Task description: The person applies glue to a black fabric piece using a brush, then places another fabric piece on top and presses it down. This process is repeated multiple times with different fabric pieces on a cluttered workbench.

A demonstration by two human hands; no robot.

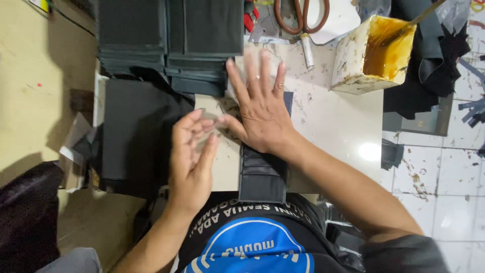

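Pressing our right hand (260,108) flat, fingers spread, on the black wallet panel (262,174), we are pinching a clear film (209,132) in our left hand (191,162); keeping edges aligned seems wise.

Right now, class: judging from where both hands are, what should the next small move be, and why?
Probably lay the clear plastic sheet down flat. The right hand presses palm-down on the black wallet piece, pinning it to the white board, while the left hand holds the sheet's near edge pinched and lifted beside it.
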